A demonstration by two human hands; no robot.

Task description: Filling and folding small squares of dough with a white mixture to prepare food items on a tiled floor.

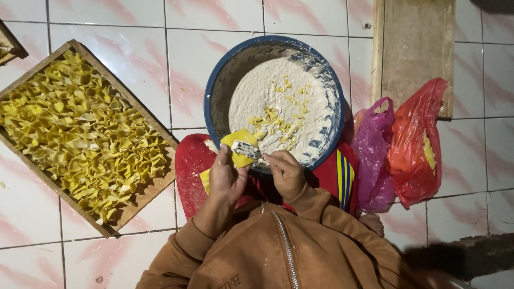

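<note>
The left hand (226, 179) cups a square yellow dough wrapper (239, 145) flat as a bed for filling; the right hand (286, 172) pinches a small flat spreader, smearing paste on it – right over the round blue-rimmed bowl of whitish filling (278, 104) – the wooden tray of folded yellow dumplings (80, 134) lies just beside

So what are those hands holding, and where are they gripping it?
The left hand cups a yellow wrapper from beneath; the right hand pinches its filled edge.

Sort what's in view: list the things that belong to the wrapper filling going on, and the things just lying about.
In use: left hand, yellow wrapper, right hand, blue bowl of white filling, wooden tray of folded yellow pieces.

Lying about: red bag, pink bag, wooden board.
</note>
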